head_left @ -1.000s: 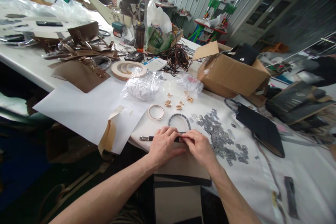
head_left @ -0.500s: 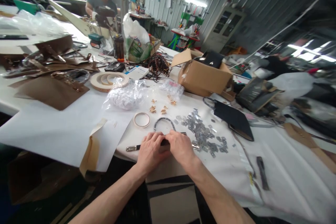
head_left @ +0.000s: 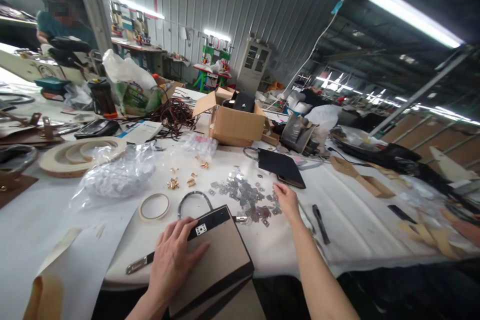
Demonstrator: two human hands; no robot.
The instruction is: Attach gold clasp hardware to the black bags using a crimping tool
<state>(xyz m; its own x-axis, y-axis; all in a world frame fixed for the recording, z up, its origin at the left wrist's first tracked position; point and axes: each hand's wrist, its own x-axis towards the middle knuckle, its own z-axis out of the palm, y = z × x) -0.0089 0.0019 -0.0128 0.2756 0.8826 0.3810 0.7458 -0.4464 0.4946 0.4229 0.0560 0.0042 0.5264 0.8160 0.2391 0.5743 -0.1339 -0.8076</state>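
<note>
My left hand [head_left: 174, 255] lies with fingers spread on a beige bag panel with black edging [head_left: 221, 245]. By its fingertips a small square metal plate [head_left: 201, 229] sits on the panel's black top strip. A curved dark handle [head_left: 195, 194] arches beyond that strip. Out from under my left hand runs a dark strap with a metal end [head_left: 137, 264]. My right hand [head_left: 288, 201] is at the right edge of a pile of small grey metal plates [head_left: 245, 192], thumb and fingers pressed together; what they hold, if anything, is too small to make out.
Gold-coloured fittings [head_left: 173, 183] and a tape roll [head_left: 154, 207] lie left of the pile. Behind are a plastic bag [head_left: 116, 177], a cardboard box [head_left: 236, 125] and a black bag piece [head_left: 281, 166]. A dark tool [head_left: 320, 224] lies right. A co-worker [head_left: 63, 22] sits far left.
My hands have separated: the right moved to the metal plates, the left stays on the bag panel, which now lies in full view with a plate on it. The view has swung right.
</note>
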